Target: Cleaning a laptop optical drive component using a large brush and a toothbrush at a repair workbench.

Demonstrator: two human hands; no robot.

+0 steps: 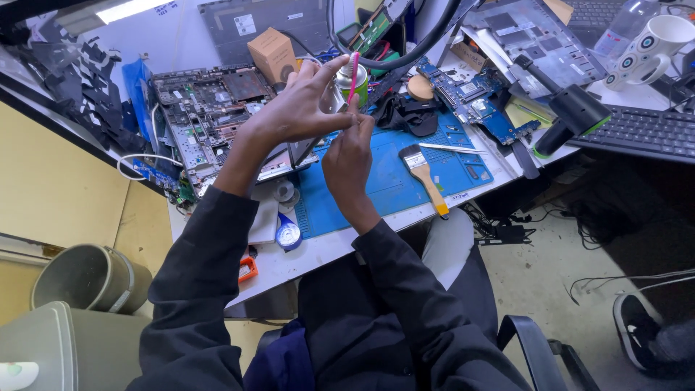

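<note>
My left hand (pixel 300 108) is raised over the bench and grips a small green spray can (pixel 355 80) with a silver top. My right hand (pixel 351 156) is just below it, its fingertips pinched on the thin pink straw (pixel 353 76) that stands up beside the can's nozzle. Both hands hover above a blue work mat (pixel 384 181). A flat grey part (pixel 304 152) shows under my left hand, partly hidden by it. An opened laptop chassis (pixel 206 116) lies to the left of my hands.
A wooden-handled brush (pixel 426 174) lies on the mat. Blue circuit boards (pixel 478 101), a black cloth (pixel 409 116), a cardboard box (pixel 271 54), a black handheld tool (pixel 572 112), a keyboard (pixel 644 134) and a white mug (pixel 651 47) crowd the bench. A grey bin (pixel 87 279) stands lower left.
</note>
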